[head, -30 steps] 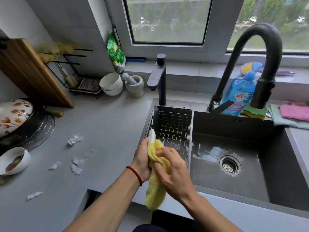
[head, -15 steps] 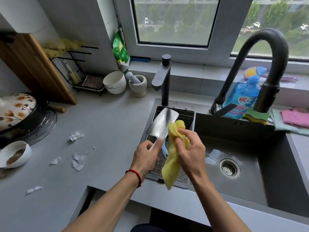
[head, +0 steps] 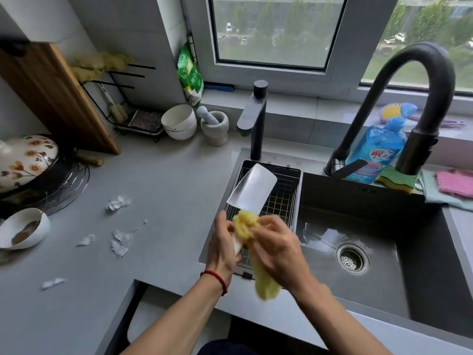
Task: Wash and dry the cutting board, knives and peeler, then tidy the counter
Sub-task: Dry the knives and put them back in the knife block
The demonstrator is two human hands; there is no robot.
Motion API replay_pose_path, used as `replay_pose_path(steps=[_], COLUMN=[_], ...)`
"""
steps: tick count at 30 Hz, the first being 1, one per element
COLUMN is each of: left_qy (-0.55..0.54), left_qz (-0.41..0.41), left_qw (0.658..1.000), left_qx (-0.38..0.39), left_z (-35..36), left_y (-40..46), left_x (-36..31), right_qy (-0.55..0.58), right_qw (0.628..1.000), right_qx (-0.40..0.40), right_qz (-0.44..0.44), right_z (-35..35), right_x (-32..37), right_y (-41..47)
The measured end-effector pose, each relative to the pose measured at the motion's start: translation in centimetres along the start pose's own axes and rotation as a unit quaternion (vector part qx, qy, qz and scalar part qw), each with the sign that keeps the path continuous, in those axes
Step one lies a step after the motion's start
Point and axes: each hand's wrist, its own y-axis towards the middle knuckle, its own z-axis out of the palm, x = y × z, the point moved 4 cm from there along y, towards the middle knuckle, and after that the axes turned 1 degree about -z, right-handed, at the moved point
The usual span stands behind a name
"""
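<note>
The knife [head: 252, 187], a broad cleaver, is being held over the wire basket [head: 279, 201] at the left end of the sink [head: 435, 252], just below the middle of the frame. Its pale handle is being gripped in the curled fingers of the left hand [head: 222, 248], and the blade is being pointed up and slightly to the right, away from the body, towards the short black tap [head: 256, 119]. The long axis is thus running from the hands at lower centre to the blade tip near the basket's far rim.

The yellow cloth [head: 265, 280] is being pinched by the right hand [head: 276, 248] at the heel of the blade, right where blade and handle meet; the two hands are almost touching there. The cloth's loose end is hanging down below the right wrist. The bare steel is lying wholly beyond the cloth, so the next wipe is judged to be a stroke up and away along the blade, with the right hand the nearer one to it.

The wooden cutting board [head: 56, 98] is being leaned against the wall at the upper left, above the worktop [head: 163, 190].

On the blue detergent pouch [head: 376, 152] behind the big curved tap, a red label with Chinese characters is being shown, too small to be read. The green bag [head: 190, 75] by the window is also printed, illegibly.
</note>
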Motion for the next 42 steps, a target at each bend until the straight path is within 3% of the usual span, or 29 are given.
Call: replay_pose_path(steps=[3,5,8,12,15,18,21,23,27,31,32,36,38,42], left_qy=[0.155,0.192,0.194,0.246,0.27,0.199,0.126,0.07,0.007,-0.01,-0.018,-0.081,-0.105,-0.116], left_qz=[0.103,0.165,0.192,0.25,0.284,0.224,0.108,0.047,-0.023,-0.037,-0.037,-0.05,-0.046,-0.019], left_qw=[0.981,0.964,0.955,0.93,0.916,0.949,0.98,0.992,0.998,0.999,0.997,0.985,0.984,0.992], left_qx=[-0.054,-0.078,-0.116,-0.104,-0.089,-0.101,-0.114,-0.094,-0.053,0.035,0.058,0.144,0.136,0.055], left_z=[-0.2,-0.3,-0.6,-0.4,-0.2,-0.9,-1.1,-0.7,-1.2,-0.4,-0.5,-3.8,-7.7,-15.3], left_y=[-0.3,-0.2,0.0,-0.2,-0.3,0.1,1.0,1.3,1.6,0.9,0.6,-0.6,-1.7,-4.6], left_x=[-1.0,-1.7,-2.4,-2.4,-3.0,-2.3,-1.2,-1.1,-1.3,-1.6,-1.7,-2.0,-1.7,-1.1], right_qy=[-0.044,-0.04,-0.007,-0.03,-0.044,0.004,-0.074,-0.036,0.055,-0.008,-0.012,0.036,0.072,0.207], right_qw=[0.992,0.996,0.998,0.997,0.998,0.996,0.996,0.997,0.997,0.993,0.993,0.995,0.995,0.97], right_qx=[-0.035,-0.023,0.053,-0.01,0.038,0.091,-0.014,-0.05,-0.028,-0.109,-0.113,-0.022,0.0,0.033], right_qz=[0.115,0.077,-0.031,0.066,0.012,-0.003,0.052,0.043,-0.039,0.052,0.04,-0.088,-0.062,0.123], right_z=[-1.1,-0.4,0.9,-0.5,0.3,0.4,-0.3,0.6,1.1,-0.4,-0.3,0.8,1.9,6.0], right_x=[-2.4,-1.3,1.6,0.1,1.7,1.8,0.9,2.2,2.5,1.0,1.5,3.4,4.2,5.7], right_y=[2.9,2.8,0.8,2.8,2.7,2.4,2.6,1.2,-0.6,1.4,1.3,0.5,1.8,4.2])
